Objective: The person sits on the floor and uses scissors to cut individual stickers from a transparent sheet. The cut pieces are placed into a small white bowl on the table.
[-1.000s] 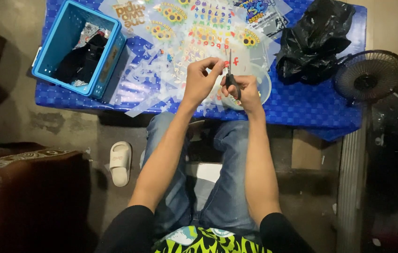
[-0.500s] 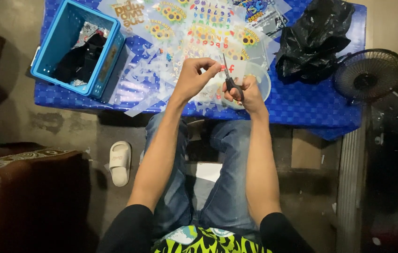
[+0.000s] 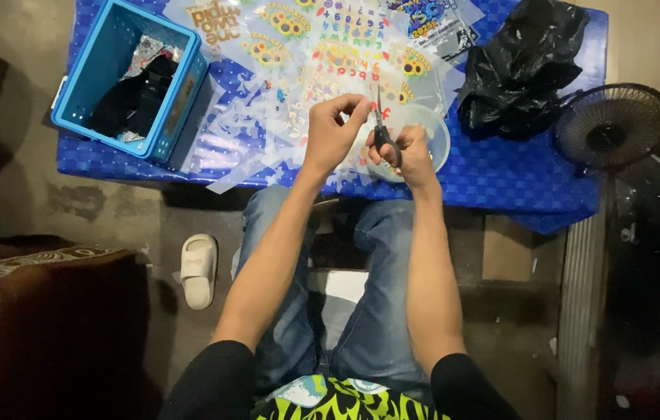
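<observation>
A: We're looking straight down, and our right hand (image 3: 407,152) is wrapped around a pair of black-handled scissors (image 3: 382,131), fingers through the loops, blades pointing away from us.

B: And our left hand (image 3: 331,132) is just to the left of it, thumb and fingertips pinched together close by the blades. We'd say it's nipping a small clear scrap, but it's too tiny for us to be sure.

A: Right under that right hand sits a clear plastic bowl (image 3: 432,134), its rim peeking out on the far side of the knuckles.

B: Beyond both hands we've got the sticker sheets (image 3: 322,47), bright letters and sunflower shapes spread over the blue table (image 3: 501,175).

A: Left of our left hand there's a heap of cut transparent strips (image 3: 244,132), some hanging over the near table edge.

B: Further left, well apart from the hands, a blue plastic crate (image 3: 92,70) with dark cloth inside.

A: Off to the right of the scissors hand lies a crumpled black plastic bag (image 3: 524,66), and beyond that a small black fan (image 3: 614,128) by the table edge.

B: Below our left arm, a pale slipper (image 3: 197,270) on the floor.
</observation>
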